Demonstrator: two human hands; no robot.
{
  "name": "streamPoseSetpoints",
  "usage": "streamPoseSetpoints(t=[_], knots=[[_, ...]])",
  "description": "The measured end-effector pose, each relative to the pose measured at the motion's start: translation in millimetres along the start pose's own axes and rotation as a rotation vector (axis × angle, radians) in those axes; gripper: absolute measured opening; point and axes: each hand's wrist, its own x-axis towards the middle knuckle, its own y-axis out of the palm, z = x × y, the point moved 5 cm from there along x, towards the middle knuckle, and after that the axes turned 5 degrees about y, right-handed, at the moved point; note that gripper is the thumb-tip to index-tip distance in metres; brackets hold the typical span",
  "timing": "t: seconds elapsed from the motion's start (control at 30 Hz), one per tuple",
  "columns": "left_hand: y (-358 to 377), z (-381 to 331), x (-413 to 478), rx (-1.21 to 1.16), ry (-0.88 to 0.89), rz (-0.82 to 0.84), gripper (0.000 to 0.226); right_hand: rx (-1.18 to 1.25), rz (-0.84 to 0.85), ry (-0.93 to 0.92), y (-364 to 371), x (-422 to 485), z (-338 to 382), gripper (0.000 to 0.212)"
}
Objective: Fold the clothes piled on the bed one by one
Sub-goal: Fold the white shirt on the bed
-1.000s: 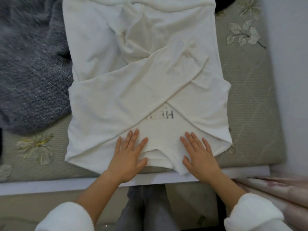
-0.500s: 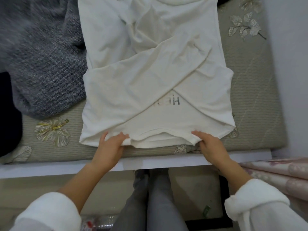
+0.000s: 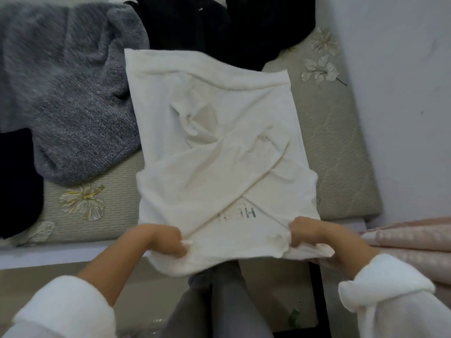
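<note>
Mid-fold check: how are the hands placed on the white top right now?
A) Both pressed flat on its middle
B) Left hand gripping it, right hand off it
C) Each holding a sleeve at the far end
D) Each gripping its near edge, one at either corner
D: the left hand and the right hand each curl round a near corner of the white top, holding that edge out past the side of the bed.

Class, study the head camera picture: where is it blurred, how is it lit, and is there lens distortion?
Head view: soft, even light, no glare; blur smears the white top and its grey lettering; the left hand and right hand gripping its near edge look soft-edged; the wall edge bows, suggesting wide-angle distortion.
</note>
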Motion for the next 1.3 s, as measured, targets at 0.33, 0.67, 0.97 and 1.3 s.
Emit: streamPoseSetpoints(t=[0.33,0.67,0.97,1.3], knots=[[10.6,31.0,-10.8,-0.315,0.034,0.245,0.020,0.175,0.131,0.017,-27.3,-14.9,-15.9,0.025],[-167.5,75.0,-42.0,-0.601,0.119,-0.544,0.020,0.381,-0.477,-0.386,-213.1,-23.2,47.7,0.009],[-294.4,69.0,-19.8,-0.584,-0.073,-1.402,0.037,0.687,-0.928,-0.407,-336.4,37.7,111.1,0.031],[-77.0,62.7,44.1,-1.068,-0.608,-1.361,0.067,0.822,-0.972,0.128,-173.9,78.0,-7.7,0.038]])
